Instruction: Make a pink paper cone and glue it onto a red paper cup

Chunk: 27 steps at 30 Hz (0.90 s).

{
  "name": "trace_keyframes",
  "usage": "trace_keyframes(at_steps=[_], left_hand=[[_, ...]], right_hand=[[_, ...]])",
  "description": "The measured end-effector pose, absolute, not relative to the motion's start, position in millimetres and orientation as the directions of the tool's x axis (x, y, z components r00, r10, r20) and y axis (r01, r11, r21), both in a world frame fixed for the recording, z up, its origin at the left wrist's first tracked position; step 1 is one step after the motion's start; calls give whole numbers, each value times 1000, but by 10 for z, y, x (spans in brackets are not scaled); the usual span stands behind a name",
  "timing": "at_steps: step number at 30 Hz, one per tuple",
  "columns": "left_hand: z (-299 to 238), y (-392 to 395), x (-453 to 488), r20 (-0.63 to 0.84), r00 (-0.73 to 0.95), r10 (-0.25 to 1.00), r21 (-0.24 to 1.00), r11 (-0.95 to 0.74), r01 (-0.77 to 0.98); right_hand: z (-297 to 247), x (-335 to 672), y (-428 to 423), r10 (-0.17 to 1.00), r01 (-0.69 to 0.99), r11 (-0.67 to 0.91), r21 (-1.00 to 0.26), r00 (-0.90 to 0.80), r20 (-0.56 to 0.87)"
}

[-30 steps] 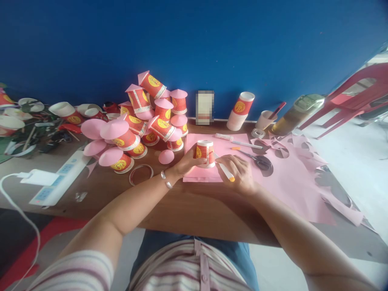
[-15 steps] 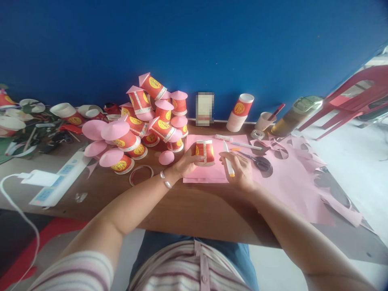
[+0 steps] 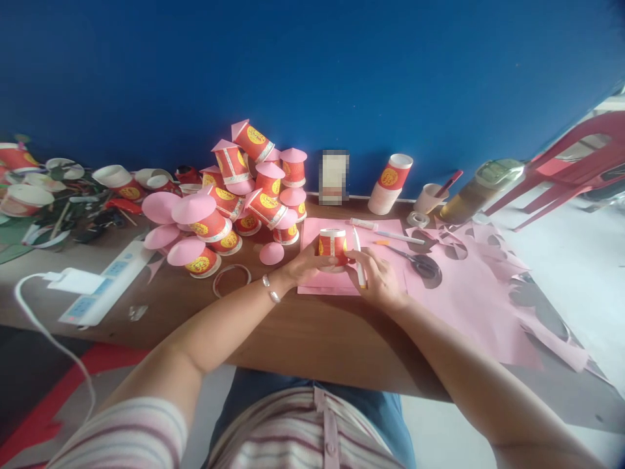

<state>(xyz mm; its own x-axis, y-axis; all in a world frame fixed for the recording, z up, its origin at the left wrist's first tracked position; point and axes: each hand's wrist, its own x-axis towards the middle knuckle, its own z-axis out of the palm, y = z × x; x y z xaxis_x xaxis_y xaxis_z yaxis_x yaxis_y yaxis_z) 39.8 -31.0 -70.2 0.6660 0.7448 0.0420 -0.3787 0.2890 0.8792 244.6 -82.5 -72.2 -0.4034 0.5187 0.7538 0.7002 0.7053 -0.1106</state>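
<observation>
My left hand is closed around a small red paper cup with yellow print, held upright with its white rim on top. Between the fingers of my right hand is a white pen-shaped tool with an orange end, its narrow tip pointing up. My right fingertips reach the cup's right side, where they seem to touch it. Under both hands lies a stack of pink paper. Scissors with dark handles rest right of my right hand, and a pen and a small orange piece lie behind it.
Several red cups with pink cone tops are heaped at left. A power strip lies nearer me. Stacked cups, a tape roll, a cup holding a red pen and a bottle stand along the blue wall. Cut pink sheets spread right.
My right hand has moved left with the white tool, closing onto the cup's right side. The cup stays in my left hand. The view has shifted slightly.
</observation>
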Motion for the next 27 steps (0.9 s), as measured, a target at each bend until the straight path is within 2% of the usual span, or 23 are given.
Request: trace_keyframes(at_steps=[4,7,11,15,22,27], left_hand=[[-638,-348,431,78,658,749,896,237,-376],[-655,-329,441,73,615,785,885,234,-403],[-760,-252,417,68,566,822,879,219,-424],[-795,-210,390,31,595,803,873,269,-407],[-738,-244,382,47,671,740,896,265,-356],[-740,-247,391,60,670,740,912,232,-338]], right_hand=[[-776,2458,-792,502,684,718,-132,-377,779],[-830,2479,-766,533,692,700,-177,-341,774],[-925,2518,-715,627,688,654,-315,-261,734],[-992,2543,-654,696,616,642,-457,-219,683],[-1011,2488,-602,610,534,742,-406,-285,740],[-1062,2495,-552,569,599,727,-335,-252,783]])
